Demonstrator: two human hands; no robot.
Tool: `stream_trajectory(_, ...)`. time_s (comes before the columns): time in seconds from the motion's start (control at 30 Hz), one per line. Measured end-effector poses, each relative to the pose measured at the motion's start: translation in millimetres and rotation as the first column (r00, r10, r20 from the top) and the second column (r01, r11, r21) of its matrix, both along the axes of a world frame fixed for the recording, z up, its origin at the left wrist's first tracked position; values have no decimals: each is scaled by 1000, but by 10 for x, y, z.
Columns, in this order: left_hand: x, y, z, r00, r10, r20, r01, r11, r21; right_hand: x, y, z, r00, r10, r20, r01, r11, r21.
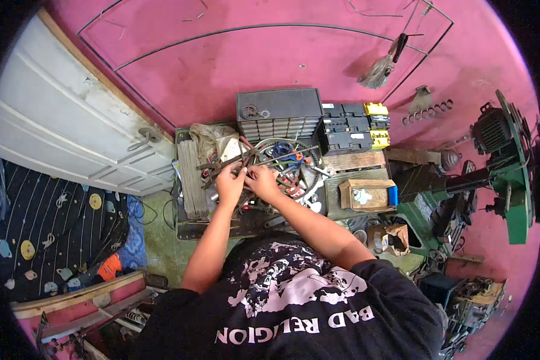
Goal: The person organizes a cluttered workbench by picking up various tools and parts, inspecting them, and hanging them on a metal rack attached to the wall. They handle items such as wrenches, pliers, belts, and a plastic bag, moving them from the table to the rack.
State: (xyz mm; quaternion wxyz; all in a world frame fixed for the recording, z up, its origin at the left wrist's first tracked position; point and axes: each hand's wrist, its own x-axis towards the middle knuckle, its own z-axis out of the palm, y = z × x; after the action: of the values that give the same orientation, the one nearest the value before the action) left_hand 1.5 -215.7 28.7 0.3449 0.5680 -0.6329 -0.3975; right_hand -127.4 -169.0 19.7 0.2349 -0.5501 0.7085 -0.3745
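My left hand (pixel 229 181) and my right hand (pixel 261 181) meet over a cluttered workbench, fingers curled and almost touching. Both close around something small that I cannot make out. Just beyond the fingertips, a reddish-brown strip (pixel 246 157) rises out of the pile, and I cannot tell whether it is held. Right of my hands, a round pale tray (pixel 313 187) is heaped with tools, cables and metal parts. A long thin metal rod (pixel 288 154) lies across that heap. To the left, a grey ribbed panel (pixel 191 174) lies beside a crumpled clear plastic bag (pixel 209 139).
Against the pink wall stand a dark drawer cabinet (pixel 279 105) and several black-and-yellow cases (pixel 348 133). An open wooden box (pixel 366 197) sits at the bench's right. Farther right is a green drill press (pixel 516 186); a white door (pixel 72 108) is at left.
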Motion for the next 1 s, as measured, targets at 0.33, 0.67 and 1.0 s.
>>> stream_trajectory(0.33, -862, 443, 783, 864, -367, -343, 395, 918, 12, -1120, 589, 487, 778, 103, 619, -1, 986, -164)
stream_trajectory(0.67, -2334, 439, 1407, 720, -489, -493, 546, 837, -33, -2819, 1036, 1430, 884, 35, 465, 105, 957, -271)
stream_trajectory(1.0, -4240, -235, 3358, 718, -502, -482, 348, 859, -376, -4289, 392, 3413, 979, -194, 55, 184, 746, -640)
